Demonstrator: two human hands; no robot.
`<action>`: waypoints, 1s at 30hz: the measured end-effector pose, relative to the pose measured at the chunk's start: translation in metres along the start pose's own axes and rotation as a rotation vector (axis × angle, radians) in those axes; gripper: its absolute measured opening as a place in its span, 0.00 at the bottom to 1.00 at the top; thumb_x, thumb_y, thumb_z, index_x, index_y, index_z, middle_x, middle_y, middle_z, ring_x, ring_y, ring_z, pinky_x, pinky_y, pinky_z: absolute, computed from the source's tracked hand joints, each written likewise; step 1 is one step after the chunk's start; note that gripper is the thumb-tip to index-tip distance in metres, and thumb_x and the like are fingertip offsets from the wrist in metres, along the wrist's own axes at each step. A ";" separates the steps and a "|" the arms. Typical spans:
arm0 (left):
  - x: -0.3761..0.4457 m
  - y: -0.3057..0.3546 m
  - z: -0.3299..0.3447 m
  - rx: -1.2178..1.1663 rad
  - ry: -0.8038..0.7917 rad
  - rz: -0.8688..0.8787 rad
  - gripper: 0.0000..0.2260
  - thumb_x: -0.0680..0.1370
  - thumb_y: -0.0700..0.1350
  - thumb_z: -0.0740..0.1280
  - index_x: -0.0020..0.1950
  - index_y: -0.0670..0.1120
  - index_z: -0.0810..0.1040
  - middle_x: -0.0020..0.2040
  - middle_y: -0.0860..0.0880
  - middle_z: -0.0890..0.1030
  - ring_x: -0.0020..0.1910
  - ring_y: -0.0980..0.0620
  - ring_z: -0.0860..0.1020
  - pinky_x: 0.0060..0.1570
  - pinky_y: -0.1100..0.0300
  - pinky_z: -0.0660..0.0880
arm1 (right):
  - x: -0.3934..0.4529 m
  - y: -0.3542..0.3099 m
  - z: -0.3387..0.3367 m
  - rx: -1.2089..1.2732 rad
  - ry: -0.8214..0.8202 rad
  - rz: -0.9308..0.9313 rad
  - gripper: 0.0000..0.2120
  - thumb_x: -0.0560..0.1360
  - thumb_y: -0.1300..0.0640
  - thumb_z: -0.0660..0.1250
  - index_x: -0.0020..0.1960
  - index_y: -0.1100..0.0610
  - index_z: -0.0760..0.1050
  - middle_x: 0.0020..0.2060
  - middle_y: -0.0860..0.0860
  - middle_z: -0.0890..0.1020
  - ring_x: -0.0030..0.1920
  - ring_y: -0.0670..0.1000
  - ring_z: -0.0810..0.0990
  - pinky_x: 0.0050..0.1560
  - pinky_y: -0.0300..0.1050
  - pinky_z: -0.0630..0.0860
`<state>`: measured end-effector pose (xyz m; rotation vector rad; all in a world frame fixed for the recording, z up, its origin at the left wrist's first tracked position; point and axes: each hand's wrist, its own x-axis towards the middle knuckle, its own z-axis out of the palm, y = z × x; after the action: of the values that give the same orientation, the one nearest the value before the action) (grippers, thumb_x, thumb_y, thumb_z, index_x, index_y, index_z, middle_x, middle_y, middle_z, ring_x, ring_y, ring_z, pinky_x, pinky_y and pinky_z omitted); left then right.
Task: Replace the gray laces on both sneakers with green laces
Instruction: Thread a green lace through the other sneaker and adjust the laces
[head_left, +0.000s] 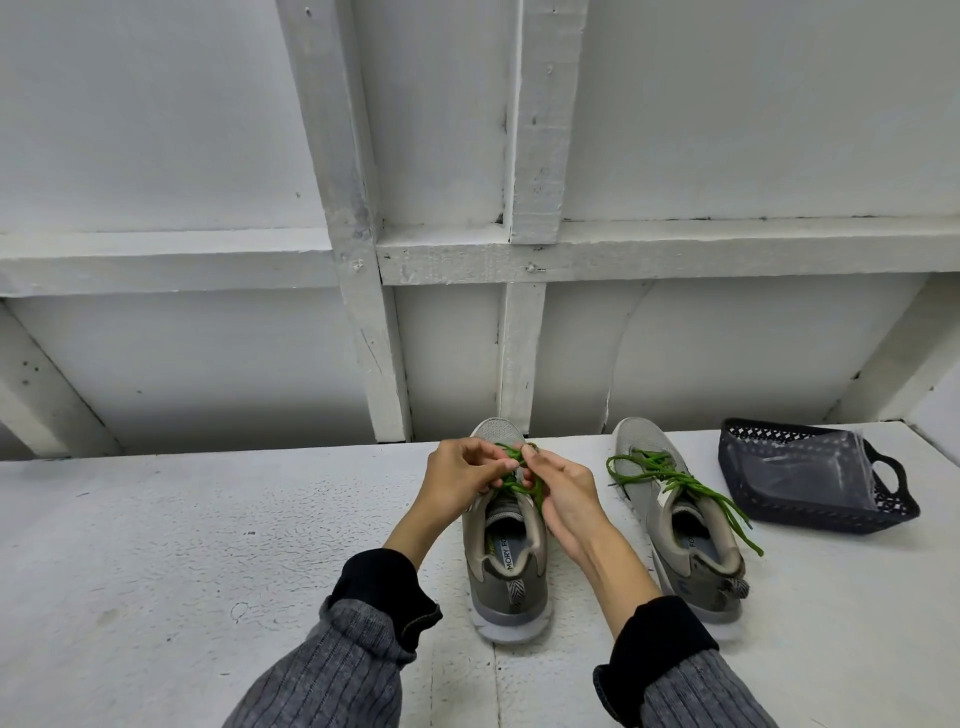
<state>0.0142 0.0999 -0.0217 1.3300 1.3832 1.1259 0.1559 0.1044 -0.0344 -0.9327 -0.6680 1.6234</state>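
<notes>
Two grey sneakers stand side by side on the white table, toes pointing away from me. Over the left sneaker (506, 566), my left hand (462, 480) and my right hand (563, 493) both pinch strands of its green lace (514, 460) above the tongue. My fingers hide most of that lace. The right sneaker (685, 525) carries a green lace (675, 478) tied in a loose bow, its ends trailing off to the right. No grey laces are visible.
A dark mesh basket (893, 512) with a clear plastic sheet inside lies at the right of the table. A white wall (467, 322) with wooden framing rises just behind the shoes. Bare white tabletop (182, 545) stretches to the left.
</notes>
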 end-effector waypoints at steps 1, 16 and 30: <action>0.000 0.000 -0.001 -0.003 -0.023 -0.005 0.04 0.72 0.41 0.75 0.42 0.43 0.82 0.32 0.50 0.81 0.29 0.58 0.77 0.32 0.67 0.73 | 0.001 0.002 0.000 0.016 0.016 0.004 0.06 0.77 0.66 0.64 0.48 0.64 0.80 0.37 0.55 0.83 0.33 0.44 0.75 0.41 0.35 0.77; 0.008 0.000 -0.017 -0.523 0.015 -0.165 0.08 0.78 0.30 0.64 0.52 0.41 0.71 0.42 0.45 0.71 0.29 0.54 0.77 0.31 0.64 0.76 | 0.008 -0.015 -0.006 -1.109 -0.172 -0.398 0.06 0.76 0.61 0.67 0.44 0.55 0.83 0.39 0.46 0.79 0.43 0.46 0.77 0.48 0.32 0.71; 0.003 -0.004 -0.014 -0.457 -0.081 -0.225 0.06 0.79 0.33 0.62 0.52 0.36 0.79 0.30 0.47 0.79 0.27 0.56 0.76 0.32 0.67 0.77 | 0.004 -0.002 -0.005 -1.118 -0.088 -0.705 0.09 0.75 0.63 0.69 0.53 0.55 0.84 0.44 0.49 0.77 0.46 0.44 0.76 0.47 0.30 0.71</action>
<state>-0.0005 0.1029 -0.0234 0.8607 1.0993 1.1357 0.1606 0.1087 -0.0367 -1.1754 -1.8099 0.5746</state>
